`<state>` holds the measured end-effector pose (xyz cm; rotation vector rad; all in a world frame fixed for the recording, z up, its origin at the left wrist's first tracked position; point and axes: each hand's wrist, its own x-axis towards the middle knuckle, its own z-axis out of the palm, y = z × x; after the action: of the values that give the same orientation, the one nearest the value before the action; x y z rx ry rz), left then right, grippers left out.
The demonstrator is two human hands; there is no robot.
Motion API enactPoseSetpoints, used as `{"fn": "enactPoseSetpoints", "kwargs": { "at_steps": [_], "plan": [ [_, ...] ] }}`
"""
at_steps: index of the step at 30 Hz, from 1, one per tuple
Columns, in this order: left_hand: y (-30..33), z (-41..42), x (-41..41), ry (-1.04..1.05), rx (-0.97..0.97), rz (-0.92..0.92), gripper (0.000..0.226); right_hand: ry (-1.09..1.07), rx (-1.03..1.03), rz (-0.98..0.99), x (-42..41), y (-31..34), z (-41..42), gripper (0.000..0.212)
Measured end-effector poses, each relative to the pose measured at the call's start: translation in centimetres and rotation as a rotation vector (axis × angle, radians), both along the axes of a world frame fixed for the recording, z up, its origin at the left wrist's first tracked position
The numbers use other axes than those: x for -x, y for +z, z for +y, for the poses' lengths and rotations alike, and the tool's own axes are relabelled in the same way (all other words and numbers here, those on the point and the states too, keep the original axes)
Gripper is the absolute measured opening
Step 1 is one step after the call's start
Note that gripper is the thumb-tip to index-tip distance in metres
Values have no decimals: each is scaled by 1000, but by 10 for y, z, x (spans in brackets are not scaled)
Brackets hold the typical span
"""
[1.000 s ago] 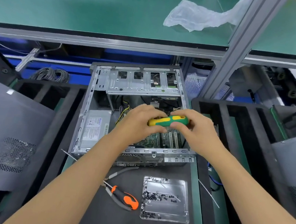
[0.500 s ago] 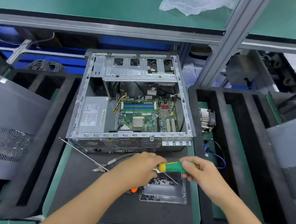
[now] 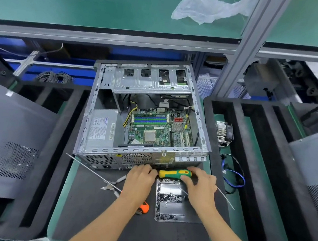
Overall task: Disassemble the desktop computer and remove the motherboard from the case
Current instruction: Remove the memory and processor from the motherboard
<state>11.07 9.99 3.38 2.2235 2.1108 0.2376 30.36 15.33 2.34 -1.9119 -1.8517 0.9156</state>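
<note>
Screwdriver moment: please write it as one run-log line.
right hand grips screwdriver | left hand at its tip | above screw tray | motherboard in case

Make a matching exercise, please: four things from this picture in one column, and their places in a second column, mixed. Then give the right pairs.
Things
1. motherboard
2. screwdriver
3. heatsink fan
4. screw tray

Places
A. on the black mat, in front of the case
B. to the right of the case, outside it
C. inside the open case
D. held by the right hand, the left hand at its tip end

Pairs: 1-C, 2-D, 3-B, 4-A
</note>
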Motion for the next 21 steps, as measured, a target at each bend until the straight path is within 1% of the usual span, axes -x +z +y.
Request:
{"fn": "enactPoseSetpoints", "kwargs": {
  "at_steps": [2, 4, 8, 10, 12, 14, 15, 17, 18, 19, 21],
  "plan": [
    [-5, -1, -2, -12, -27, 44, 33, -9, 4, -73, 1, 1, 4, 31],
    [-12, -3, -3, -24, -68, 57, 34, -22, 1, -106, 0, 1, 5, 33],
    [-22, -6, -4, -55, -152, 18, 41, -45, -23, -108, 0, 1, 6, 36],
    [-21, -7, -5, -79, -216, -24, 35, -46, -49, -136, 1, 0, 7, 36],
    [-16, -6, -5, -137, -310, -106, 24, -75, -139, -109, 2, -1, 5, 30],
    [-6, -5, -5, -240, -387, -204, 15, -92, -275, -9, 0, 0, 0, 19],
    [1, -4, -5, -298, -418, -249, 13, -65, -341, 15, -1, 2, -2, 17],
    [18, -1, -3, -386, -476, -297, 12, 50, -469, 48, -6, 8, -3, 17],
    [28, 2, -2, -405, -507, -314, 13, 120, -533, 80, -8, 13, -1, 20],
    [38, 6, 0, -410, -544, -334, 15, 191, -598, 126, -11, 20, 0, 23],
    [59, 15, 6, -409, -616, -369, 16, 324, -730, 203, -16, 38, 3, 19]
  ]
}}
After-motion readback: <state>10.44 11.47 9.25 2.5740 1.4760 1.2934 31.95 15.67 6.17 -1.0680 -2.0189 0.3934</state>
